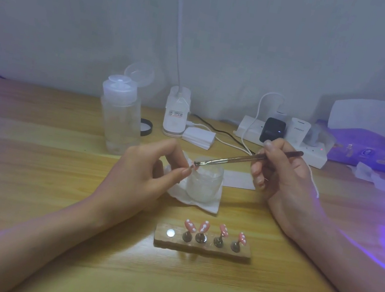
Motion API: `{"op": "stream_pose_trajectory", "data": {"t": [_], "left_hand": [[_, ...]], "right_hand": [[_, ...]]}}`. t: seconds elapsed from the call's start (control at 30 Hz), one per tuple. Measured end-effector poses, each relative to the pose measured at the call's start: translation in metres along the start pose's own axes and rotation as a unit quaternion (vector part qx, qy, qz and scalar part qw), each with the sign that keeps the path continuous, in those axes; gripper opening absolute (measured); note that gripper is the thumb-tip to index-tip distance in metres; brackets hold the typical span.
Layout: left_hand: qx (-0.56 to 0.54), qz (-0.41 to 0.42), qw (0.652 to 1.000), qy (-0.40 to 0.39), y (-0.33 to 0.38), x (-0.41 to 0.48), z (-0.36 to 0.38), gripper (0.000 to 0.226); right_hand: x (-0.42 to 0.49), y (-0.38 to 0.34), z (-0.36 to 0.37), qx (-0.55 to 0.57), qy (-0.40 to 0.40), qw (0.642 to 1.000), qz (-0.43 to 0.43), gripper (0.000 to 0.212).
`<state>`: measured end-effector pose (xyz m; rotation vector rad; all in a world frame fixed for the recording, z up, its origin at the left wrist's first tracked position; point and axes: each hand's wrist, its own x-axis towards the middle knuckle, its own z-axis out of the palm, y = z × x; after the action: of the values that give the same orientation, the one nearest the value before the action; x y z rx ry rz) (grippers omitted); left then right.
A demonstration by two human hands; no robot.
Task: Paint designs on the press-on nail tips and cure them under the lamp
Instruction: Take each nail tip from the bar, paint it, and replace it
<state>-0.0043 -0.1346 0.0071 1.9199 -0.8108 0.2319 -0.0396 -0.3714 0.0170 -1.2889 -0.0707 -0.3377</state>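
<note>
Above the clear jar (pixel 204 185) at mid-table, my left hand (pixel 146 174) pinches a small piece (pixel 191 167), too tiny to make out, between thumb and forefinger. My right hand (pixel 283 172) grips the brush (pixel 235 158), its tip right at that piece. Four pink, white-dotted nail tips (pixel 204 226) stand on the wooden holder (pixel 203 248) nearer me.

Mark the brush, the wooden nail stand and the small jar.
brush (pixel 235 158): head view, on the metal shaft.
wooden nail stand (pixel 244 252): head view, on its bare right end.
small jar (pixel 203 188): head view, on its side wall.
</note>
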Motion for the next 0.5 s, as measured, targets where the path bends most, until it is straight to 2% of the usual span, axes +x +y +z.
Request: {"op": "stream_pose_trajectory", "data": {"t": [0.13,0.27,0.43,0.5], "left_hand": [[-0.001,-0.001,1.000,0.000,0.0004,-0.0002,-0.0002,0.018],[-0.004,-0.001,1.000,-0.002,-0.0002,-0.0003,-0.0001,0.020],[-0.013,-0.006,1.000,-0.002,0.0001,-0.0006,0.0001,0.022],[-0.012,-0.010,1.000,-0.003,-0.0003,-0.0002,0.0003,0.023]], "right_hand": [[0.0014,0.0021,-0.0013,-0.014,0.044,0.999,0.012,0.025],[0.0001,0.0001,-0.0003,-0.002,-0.001,1.000,0.000,0.022],[0.0007,0.0018,-0.0009,-0.016,0.033,0.999,0.004,0.026],[0.0008,0.0002,-0.0007,-0.003,0.015,1.000,0.001,0.025]]}}
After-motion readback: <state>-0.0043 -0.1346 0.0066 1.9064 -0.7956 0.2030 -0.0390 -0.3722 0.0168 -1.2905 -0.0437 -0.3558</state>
